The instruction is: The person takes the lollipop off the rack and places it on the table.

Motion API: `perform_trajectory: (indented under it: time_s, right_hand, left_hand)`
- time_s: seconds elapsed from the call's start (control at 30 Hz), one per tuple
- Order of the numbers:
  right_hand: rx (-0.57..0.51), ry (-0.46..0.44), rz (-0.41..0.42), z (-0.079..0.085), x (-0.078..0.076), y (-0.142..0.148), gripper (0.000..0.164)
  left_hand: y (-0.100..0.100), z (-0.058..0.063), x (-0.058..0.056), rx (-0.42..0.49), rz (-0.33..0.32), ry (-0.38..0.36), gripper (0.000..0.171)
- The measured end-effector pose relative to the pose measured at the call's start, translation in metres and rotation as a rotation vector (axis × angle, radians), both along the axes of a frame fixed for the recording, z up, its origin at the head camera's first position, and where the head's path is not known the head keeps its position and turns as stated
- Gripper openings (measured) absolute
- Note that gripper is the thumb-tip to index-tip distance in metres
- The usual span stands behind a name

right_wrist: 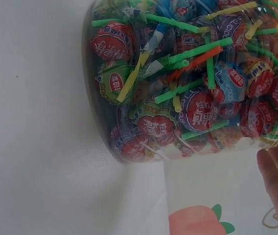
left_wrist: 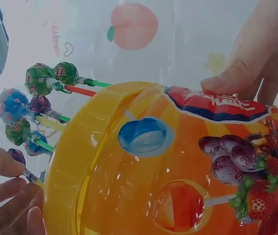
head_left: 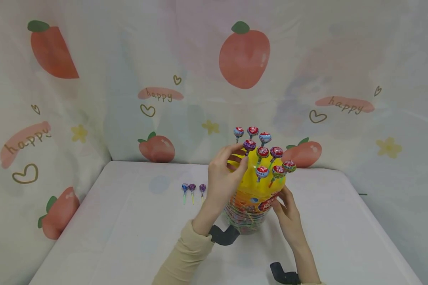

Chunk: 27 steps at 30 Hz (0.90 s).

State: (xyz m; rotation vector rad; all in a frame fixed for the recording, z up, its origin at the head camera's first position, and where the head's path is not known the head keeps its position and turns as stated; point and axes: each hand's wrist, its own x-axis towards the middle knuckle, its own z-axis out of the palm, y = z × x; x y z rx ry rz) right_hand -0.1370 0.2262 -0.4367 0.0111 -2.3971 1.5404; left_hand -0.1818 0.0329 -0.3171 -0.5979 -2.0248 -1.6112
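Note:
A clear jar of lollipops (head_left: 247,217) with a yellow lid (head_left: 249,184) stands on the table, tilted in the wrist views. Several wrapped lollipops (head_left: 262,152) stick up out of the lid. At the lid's left side my left hand (head_left: 224,174) pinches a purple lollipop (head_left: 249,145) by its stick; in the left wrist view the stick's lower end (left_wrist: 36,180) meets the lid's edge. My right hand (head_left: 289,213) holds the jar's right side, its thumb (left_wrist: 217,84) on the red label. Loose lollipops fill the jar's lower part (right_wrist: 197,107).
Three lollipops (head_left: 192,187) lie in a row on the white table (head_left: 128,221), left of the jar. A printed cloth backdrop (head_left: 199,59) hangs behind and at the left. Black straps (head_left: 224,236) are on both wrists.

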Motion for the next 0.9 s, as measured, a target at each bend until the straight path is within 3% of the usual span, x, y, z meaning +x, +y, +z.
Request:
perform_trajectory:
  time_s: [0.6, 0.9]
  right_hand:
    - [-0.012, 0.011, 0.009, -0.0006, 0.0012, 0.0002, 0.055]
    - [-0.011, -0.003, 0.008, 0.0004, 0.0008, 0.0005, 0.056]
  left_hand:
    - [0.0057, 0.0003, -0.0032, 0.018, 0.029, -0.008, 0.028]
    - [0.0056, 0.0005, -0.0066, 0.074, 0.001, 0.03, 0.027]
